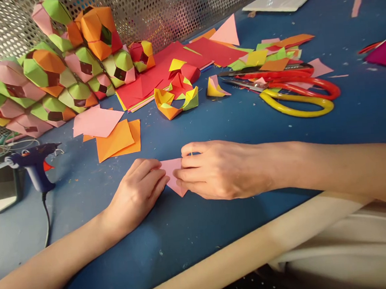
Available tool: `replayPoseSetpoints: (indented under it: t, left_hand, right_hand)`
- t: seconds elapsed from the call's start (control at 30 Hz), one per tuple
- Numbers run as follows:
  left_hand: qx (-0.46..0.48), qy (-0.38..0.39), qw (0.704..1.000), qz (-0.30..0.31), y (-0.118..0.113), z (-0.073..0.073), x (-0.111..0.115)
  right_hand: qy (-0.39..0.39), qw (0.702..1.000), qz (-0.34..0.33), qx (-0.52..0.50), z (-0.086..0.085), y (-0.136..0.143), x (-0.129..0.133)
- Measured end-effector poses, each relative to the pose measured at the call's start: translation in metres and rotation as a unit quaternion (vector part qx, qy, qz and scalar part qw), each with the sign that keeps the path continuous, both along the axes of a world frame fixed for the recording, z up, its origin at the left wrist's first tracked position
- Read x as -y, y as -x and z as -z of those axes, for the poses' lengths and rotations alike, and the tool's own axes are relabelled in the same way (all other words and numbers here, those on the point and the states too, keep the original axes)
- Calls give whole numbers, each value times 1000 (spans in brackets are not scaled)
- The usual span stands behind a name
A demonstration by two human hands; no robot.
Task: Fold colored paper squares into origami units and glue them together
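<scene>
A small pink paper piece (174,175), folded to a point at its near edge, lies on the blue table between my hands. My left hand (138,186) has its fingers closed on the paper's left corner. From the right, my right hand (220,169) bends its fingers over the paper's right side, covering that part. Just beyond my left hand rest square orange paper sheets (114,141) and pink sheets (97,121). Past the paper sits a partly joined ring of folded yellow, red and green paper units (177,96), with a single folded unit (216,87) beside it.
Scissors with red and yellow handles (296,103) lie at the right, near coloured paper scraps (273,56). Folded paper balls (45,69) are stacked against a perforated metal panel (156,14). A glue gun (36,163) and a phone (4,188) are at the left.
</scene>
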State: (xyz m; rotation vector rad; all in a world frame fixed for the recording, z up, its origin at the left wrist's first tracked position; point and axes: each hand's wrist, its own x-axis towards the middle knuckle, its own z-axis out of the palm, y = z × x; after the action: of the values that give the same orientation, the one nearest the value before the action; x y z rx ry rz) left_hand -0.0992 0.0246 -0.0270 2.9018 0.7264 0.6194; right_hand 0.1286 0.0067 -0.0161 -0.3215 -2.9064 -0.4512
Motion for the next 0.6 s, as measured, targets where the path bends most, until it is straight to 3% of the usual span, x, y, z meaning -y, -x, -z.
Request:
replayPoseSetpoints:
  t: [0.4, 0.6]
  left_hand:
    - [-7, 23, 1000, -19, -2, -5, 2]
    - [-8, 58, 998, 16, -2, -6, 9]
  right_hand:
    - [7, 1000, -2, 1, -2, -1, -1]
    - [34, 999, 1, -16, 1, -1, -1]
